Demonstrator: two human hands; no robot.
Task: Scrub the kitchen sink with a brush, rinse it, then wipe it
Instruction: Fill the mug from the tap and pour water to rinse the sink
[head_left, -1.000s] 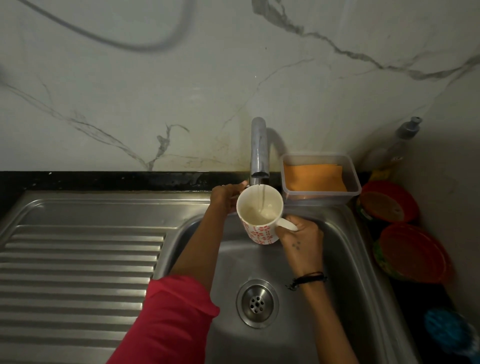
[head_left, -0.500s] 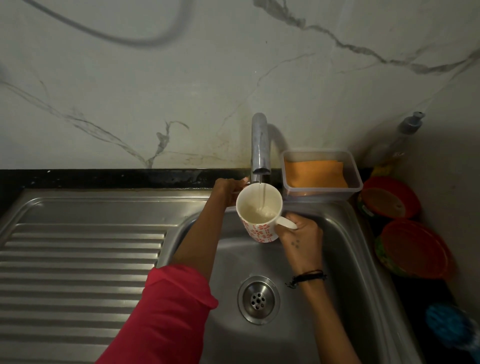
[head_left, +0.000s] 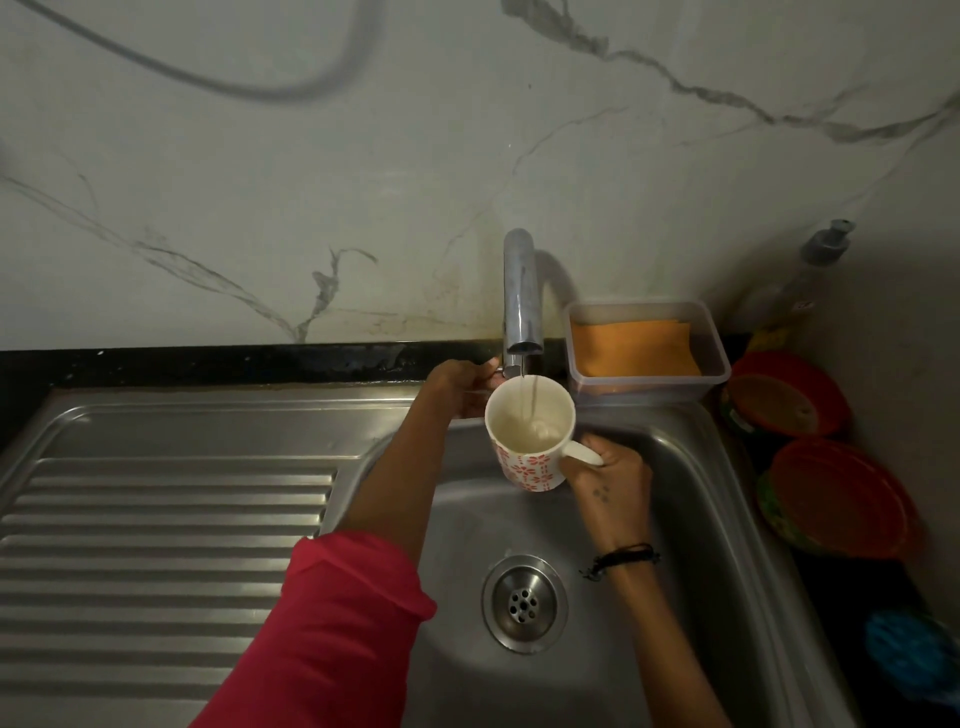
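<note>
My right hand (head_left: 608, 478) grips the handle of a white mug (head_left: 527, 434) with red flower prints, held over the steel sink (head_left: 691, 519) under the tap (head_left: 521, 296). A thin stream of water runs from the spout into the mug, which is partly full. My left hand (head_left: 462, 382) is closed around the tap's lever at its base. The drain (head_left: 523, 603) lies below the mug. A blue brush (head_left: 914, 657) rests at the right edge on the dark counter.
A ribbed steel drainboard (head_left: 166, 545) fills the left. A clear plastic box (head_left: 722, 358) holding an orange cloth (head_left: 634, 348) stands behind the basin. Two red-lidded containers (head_left: 841, 499) and a pump bottle (head_left: 810, 275) sit at the right.
The mug has stayed under the running tap and the water in it has risen a little. Both hands keep their hold; the view has shifted slightly.
</note>
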